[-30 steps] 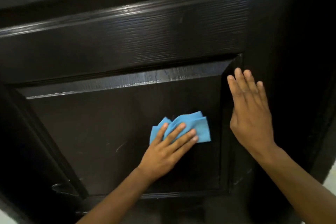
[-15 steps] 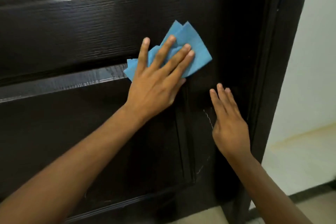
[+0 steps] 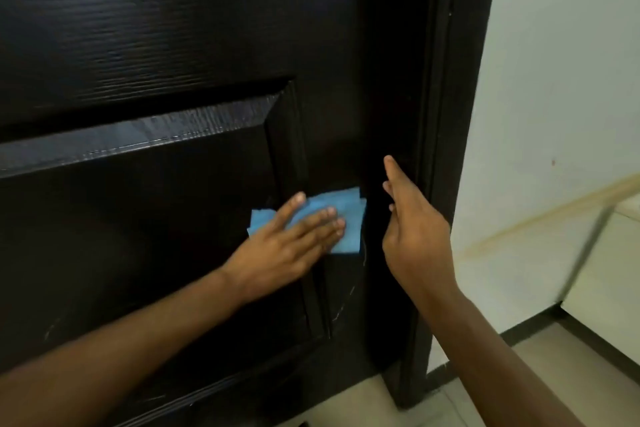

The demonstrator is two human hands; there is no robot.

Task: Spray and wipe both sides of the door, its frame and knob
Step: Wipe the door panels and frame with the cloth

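Observation:
A dark panelled door [image 3: 145, 45] fills the left and middle of the head view. My left hand [image 3: 287, 239] lies flat with straight fingers on a folded blue cloth [image 3: 346, 222] and presses it against the door's right stile, beside the lower recessed panel. My right hand [image 3: 412, 222] is held edge-on just right of the cloth, fingers straight, near the door's right edge. The dark door frame [image 3: 453, 149] runs down the right side of the door. No knob and no spray bottle are in view.
A pale wall [image 3: 561, 80] stands to the right of the frame, with a dark skirting strip [image 3: 540, 326] along its foot. Light floor tiles [image 3: 374, 406] show below the door and at the lower right.
My left hand has slid the cloth down from the upper rail to the stile beside the lower panel. My right hand has turned edge-on. The view has shifted slightly left.

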